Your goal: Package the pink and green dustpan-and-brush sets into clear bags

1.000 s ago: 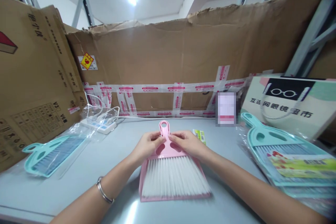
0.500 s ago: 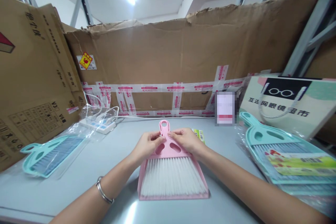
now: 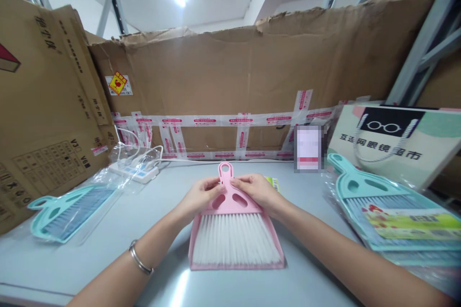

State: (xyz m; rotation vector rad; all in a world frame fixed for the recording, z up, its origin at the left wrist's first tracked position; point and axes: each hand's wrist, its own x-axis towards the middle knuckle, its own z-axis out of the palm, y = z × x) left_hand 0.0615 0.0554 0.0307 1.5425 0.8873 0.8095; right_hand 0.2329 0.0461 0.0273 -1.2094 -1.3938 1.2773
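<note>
In the middle of the table, a pink hand brush (image 3: 236, 240) with white bristles lies nested in a pink dustpan (image 3: 192, 258), handles lined up at the far end. My left hand (image 3: 201, 196) pinches the left side of the set near the base of the handle. On the opposite side, the thumb and fingers of my right hand (image 3: 257, 192) grip the same spot. Some fingers of both hands are hidden behind the set. Partly covered by my right hand is a small green and yellow card (image 3: 272, 183).
A wrapped teal dustpan set (image 3: 68, 213) lies at left, near a white power strip (image 3: 139, 171). Several teal sets (image 3: 378, 196) in plastic lie at right before a paper bag (image 3: 392, 144). A large cardboard box (image 3: 223, 76) stands along the back.
The pink brush and dustpan have shifted very slightly away from me, with both hands keeping their hold. Otherwise the scene looks the same.
</note>
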